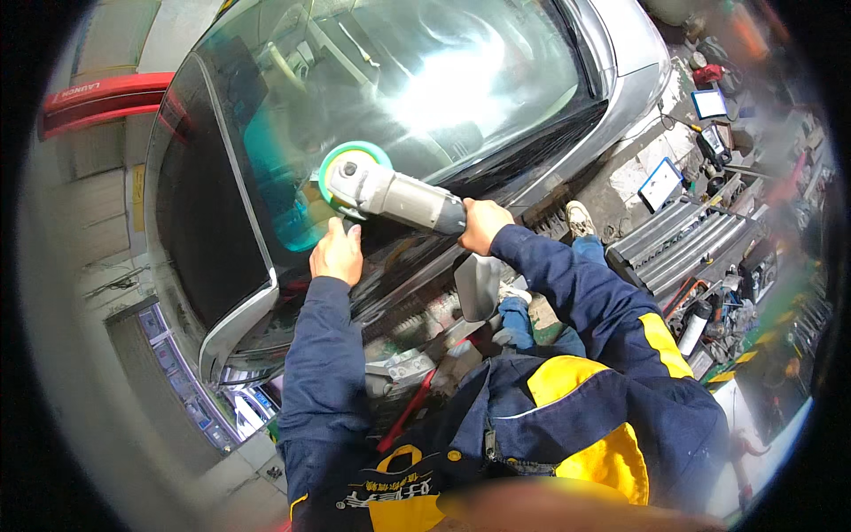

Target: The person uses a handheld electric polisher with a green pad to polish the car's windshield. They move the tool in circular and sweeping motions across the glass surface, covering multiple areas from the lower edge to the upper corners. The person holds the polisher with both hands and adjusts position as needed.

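Here's our polisher (403,197), running between both hands: our left hand (337,254) clasps it beside the head, our right hand (484,226) wraps its dark rear end. It looks heavy and rigid, steadiest gripped at both ends.

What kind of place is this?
It looks like a car workshop: there's a silver car, a polisher at its window, and a jumble of tools and parts over on the right.
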`<state>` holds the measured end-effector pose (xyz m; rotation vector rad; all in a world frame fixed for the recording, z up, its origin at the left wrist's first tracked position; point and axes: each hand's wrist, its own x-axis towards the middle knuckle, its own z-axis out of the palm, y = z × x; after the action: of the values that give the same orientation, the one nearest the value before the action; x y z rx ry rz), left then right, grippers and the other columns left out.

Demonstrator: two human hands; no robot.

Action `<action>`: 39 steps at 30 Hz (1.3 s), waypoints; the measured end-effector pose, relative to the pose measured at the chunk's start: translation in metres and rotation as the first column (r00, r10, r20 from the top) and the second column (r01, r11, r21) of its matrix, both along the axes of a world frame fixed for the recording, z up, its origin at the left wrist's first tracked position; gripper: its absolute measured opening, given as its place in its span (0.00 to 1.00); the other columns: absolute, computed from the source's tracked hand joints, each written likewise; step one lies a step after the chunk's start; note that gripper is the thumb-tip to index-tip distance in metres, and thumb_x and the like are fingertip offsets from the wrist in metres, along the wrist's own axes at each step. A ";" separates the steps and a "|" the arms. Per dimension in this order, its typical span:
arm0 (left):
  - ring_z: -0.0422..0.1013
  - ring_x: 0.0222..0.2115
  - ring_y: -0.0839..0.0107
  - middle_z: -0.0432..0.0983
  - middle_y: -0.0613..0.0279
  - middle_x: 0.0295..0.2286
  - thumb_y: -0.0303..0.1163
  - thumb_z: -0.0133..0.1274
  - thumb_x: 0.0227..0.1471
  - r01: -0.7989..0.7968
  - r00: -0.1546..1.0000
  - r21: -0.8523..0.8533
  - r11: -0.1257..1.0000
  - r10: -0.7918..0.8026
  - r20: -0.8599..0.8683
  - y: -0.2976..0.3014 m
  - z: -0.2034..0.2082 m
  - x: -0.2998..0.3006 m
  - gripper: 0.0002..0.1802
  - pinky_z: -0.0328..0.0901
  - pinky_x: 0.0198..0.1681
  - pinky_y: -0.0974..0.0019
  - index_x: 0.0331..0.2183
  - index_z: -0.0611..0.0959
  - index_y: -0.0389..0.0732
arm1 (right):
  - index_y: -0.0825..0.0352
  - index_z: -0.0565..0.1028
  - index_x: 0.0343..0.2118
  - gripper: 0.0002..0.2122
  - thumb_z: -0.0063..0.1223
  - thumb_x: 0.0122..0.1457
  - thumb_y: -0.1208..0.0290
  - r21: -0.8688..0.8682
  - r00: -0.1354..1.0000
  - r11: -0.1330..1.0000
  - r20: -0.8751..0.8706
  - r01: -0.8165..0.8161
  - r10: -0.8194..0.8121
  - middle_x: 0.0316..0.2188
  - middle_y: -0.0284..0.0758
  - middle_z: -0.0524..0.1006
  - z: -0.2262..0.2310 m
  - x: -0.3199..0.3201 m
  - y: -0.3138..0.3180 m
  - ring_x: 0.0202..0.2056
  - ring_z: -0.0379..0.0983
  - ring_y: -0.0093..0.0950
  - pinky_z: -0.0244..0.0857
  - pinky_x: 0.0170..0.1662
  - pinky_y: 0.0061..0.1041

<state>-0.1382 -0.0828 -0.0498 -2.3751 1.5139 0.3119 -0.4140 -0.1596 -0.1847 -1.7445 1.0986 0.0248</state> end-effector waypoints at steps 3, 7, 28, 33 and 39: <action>0.80 0.42 0.32 0.83 0.31 0.38 0.48 0.50 0.71 -0.025 1.000 -0.011 1.000 0.026 0.017 0.005 0.010 0.005 0.24 0.72 0.47 0.36 0.49 0.73 0.35 | 0.71 0.79 0.48 0.18 0.61 0.55 0.69 0.021 0.999 0.999 0.005 -0.039 0.039 0.40 0.55 0.85 0.007 0.013 -0.003 0.47 0.84 0.51 0.77 0.54 0.45; 0.80 0.40 0.32 0.84 0.31 0.37 0.51 0.49 0.71 0.033 0.998 0.000 0.999 -0.033 -0.059 -0.032 -0.012 -0.026 0.24 0.72 0.46 0.36 0.47 0.73 0.36 | 0.71 0.80 0.49 0.19 0.61 0.54 0.70 0.055 0.997 0.996 -0.012 0.073 -0.073 0.43 0.55 0.85 -0.011 -0.027 -0.018 0.50 0.83 0.50 0.77 0.56 0.45; 0.80 0.40 0.30 0.84 0.29 0.36 0.48 0.50 0.72 -0.120 0.981 0.021 0.993 0.116 0.153 0.021 0.050 0.038 0.22 0.73 0.46 0.35 0.46 0.72 0.37 | 0.72 0.84 0.46 0.17 0.60 0.55 0.69 0.056 0.985 0.988 0.111 -0.142 0.135 0.42 0.57 0.85 0.027 0.068 -0.008 0.48 0.85 0.50 0.77 0.54 0.45; 0.81 0.39 0.32 0.84 0.31 0.35 0.52 0.48 0.72 -0.039 0.996 -0.002 0.999 0.039 0.081 -0.009 0.026 0.022 0.25 0.73 0.45 0.35 0.47 0.73 0.35 | 0.73 0.84 0.45 0.17 0.62 0.54 0.68 0.046 0.993 0.996 0.091 -0.075 0.071 0.41 0.56 0.85 0.015 0.033 -0.021 0.48 0.84 0.51 0.77 0.55 0.43; 0.81 0.40 0.31 0.84 0.31 0.36 0.54 0.47 0.71 -0.001 0.995 0.037 0.999 0.004 -0.098 -0.051 -0.005 -0.022 0.26 0.73 0.48 0.36 0.46 0.75 0.36 | 0.75 0.85 0.42 0.20 0.67 0.48 0.67 0.138 0.999 0.990 0.035 -0.009 0.005 0.38 0.58 0.85 0.013 -0.032 -0.046 0.45 0.85 0.50 0.78 0.53 0.41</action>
<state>-0.1599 -0.1339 -0.0548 -2.3651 1.5347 0.4593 -0.4463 -0.2059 -0.1721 -1.6191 1.0410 0.0731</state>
